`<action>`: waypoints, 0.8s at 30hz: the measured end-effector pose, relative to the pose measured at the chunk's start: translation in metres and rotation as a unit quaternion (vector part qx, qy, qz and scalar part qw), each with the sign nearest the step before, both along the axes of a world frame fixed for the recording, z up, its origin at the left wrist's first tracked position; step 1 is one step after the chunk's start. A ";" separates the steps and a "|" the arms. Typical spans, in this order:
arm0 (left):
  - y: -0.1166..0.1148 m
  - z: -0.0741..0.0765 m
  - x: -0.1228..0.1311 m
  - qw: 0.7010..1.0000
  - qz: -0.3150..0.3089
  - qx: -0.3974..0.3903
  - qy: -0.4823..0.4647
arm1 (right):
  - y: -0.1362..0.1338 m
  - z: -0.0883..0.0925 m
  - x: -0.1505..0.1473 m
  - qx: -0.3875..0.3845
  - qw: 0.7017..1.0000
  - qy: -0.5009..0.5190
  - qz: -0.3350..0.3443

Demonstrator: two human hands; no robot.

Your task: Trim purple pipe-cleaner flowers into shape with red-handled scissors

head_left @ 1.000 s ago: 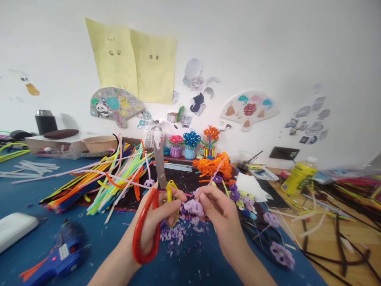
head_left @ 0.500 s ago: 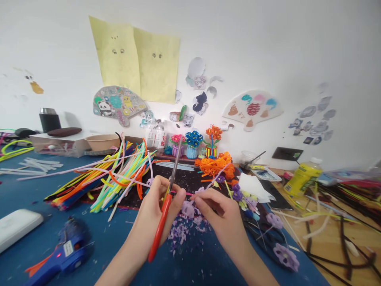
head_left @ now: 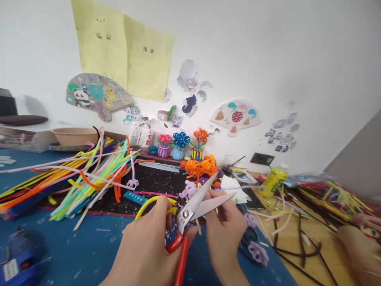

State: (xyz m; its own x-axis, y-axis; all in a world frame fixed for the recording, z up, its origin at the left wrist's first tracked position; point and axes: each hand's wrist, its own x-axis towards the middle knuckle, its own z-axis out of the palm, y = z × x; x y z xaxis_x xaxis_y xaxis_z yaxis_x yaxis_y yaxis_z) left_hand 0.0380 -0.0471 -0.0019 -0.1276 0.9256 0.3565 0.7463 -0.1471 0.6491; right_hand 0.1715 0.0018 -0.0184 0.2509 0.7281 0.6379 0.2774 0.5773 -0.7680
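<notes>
My left hand [head_left: 151, 242] is closed around a pair of scissors [head_left: 193, 204] with red and yellow handles. Their blades are spread and point up to the right, crossing in front of my right hand [head_left: 224, 234]. The curled fingers of that hand grip a lilac pipe cleaner [head_left: 248, 187], whose stem sticks out to the right; the blades partly hide the fingertips. Just left of the blades is a lilac pipe-cleaner flower [head_left: 187, 190]. Whether it joins the held stem is hidden.
A bundle of coloured pipe cleaners [head_left: 89, 178] lies left, above a blue glue gun [head_left: 20, 258]. Finished flower pots [head_left: 178, 153] stand by the wall, behind orange pipe-cleaner pieces [head_left: 202, 166]. Right are a yellow bottle [head_left: 273, 180], loose lilac flowers [head_left: 258, 253] and another person's hand [head_left: 367, 224].
The scissors have swung from upright and closed to spread, now slanting right across my right hand. The view has shifted right, and another person's hand has appeared at the right edge.
</notes>
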 end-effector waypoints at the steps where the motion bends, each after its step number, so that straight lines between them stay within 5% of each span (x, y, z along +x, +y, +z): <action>1: 0.002 0.000 -0.002 1.000 0.006 -0.007 0.025 | -0.001 0.000 0.000 0.005 1.000 -0.009 -0.006; 9: 0.006 0.003 -0.005 0.990 -0.009 -0.056 0.128 | 0.001 -0.002 0.002 0.038 0.999 -0.034 -0.009; 24: 0.007 0.006 -0.005 0.989 -0.013 -0.100 0.107 | -0.002 0.004 0.000 0.077 0.991 -0.110 -0.006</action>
State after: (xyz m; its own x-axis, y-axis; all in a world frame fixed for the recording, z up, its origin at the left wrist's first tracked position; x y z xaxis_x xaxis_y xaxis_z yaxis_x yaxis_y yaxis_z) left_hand 0.0330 -0.0398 0.0043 -0.0442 0.9825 0.1812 0.8674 -0.0523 0.4949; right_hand 0.1718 0.0000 -0.0147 0.1021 0.6157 0.7814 0.4364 0.6782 -0.5913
